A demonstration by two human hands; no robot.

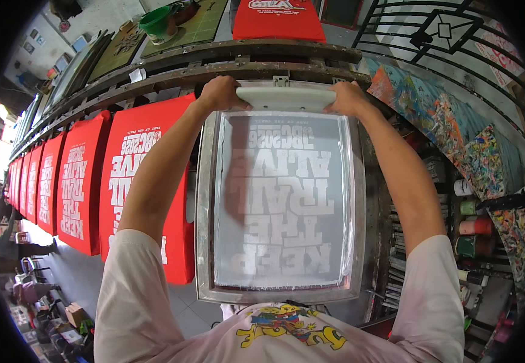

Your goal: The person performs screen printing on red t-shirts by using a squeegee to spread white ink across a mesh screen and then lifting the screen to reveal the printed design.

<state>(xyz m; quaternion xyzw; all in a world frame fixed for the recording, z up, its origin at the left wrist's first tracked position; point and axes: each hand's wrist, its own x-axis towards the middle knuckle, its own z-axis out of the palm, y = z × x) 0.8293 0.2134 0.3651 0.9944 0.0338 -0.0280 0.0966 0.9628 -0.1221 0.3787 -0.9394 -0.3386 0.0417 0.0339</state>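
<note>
A pale, wide squeegee (285,97) lies across the far end of a screen-printing frame (204,242). My left hand (220,94) grips its left end, and my right hand (348,98) grips the right end. The frame has a metal border around a grey mesh (229,199) with large whitish block lettering. White ink lines the mesh's inner edges. A shadow falls over the mesh's left part. Both arms stretch away from me along the sides of the frame.
A red shirt (177,199) with white print lies beside the frame, and several more run off leftward. Behind the rail (311,55) lies another red shirt (277,23). A green bucket (156,25) stands back left. Paint jars (475,226) and an ink-splattered surface (486,160) are right.
</note>
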